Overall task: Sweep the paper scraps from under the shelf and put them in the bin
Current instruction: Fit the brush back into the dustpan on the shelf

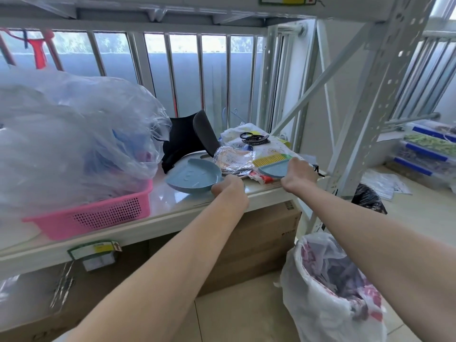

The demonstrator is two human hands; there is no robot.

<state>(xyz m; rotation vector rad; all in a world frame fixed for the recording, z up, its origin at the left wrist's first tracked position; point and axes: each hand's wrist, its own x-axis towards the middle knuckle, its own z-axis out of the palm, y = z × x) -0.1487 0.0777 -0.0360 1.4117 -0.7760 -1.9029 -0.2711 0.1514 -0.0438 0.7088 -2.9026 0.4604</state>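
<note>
view from the head, looking down at a metal shelf unit. the left hand has its fingers curled round the near rim of a blue dustpan, whose pan points far and left over the shelf board. the right hand is clamped on the near end of a small blue brush with a yellow bristled or toothed edge; its long axis runs left from the grip, across a clutter of packets. both tools sit at shelf height, just beside each other but apart. no paper scraps can be made out below the board: that space shows only a cardboard box, and the floor behind it is hidden. some loose sheets lie on the floor far right, beyond the perforated upright, near a black bag; whether these are the scraps meant cannot be told. the bin, lined with a white bag, stands on the floor near right, directly below the right forearm and so closer to that hand. judged from this layout, the sweeping has not begun: both tools must come down and toward the floor, so the governing relation is vertical, the work lying below and nearer than the grips. a pink basket holding a bulky clear plastic bag fills the left of the board, well apart from both hands.
</note>
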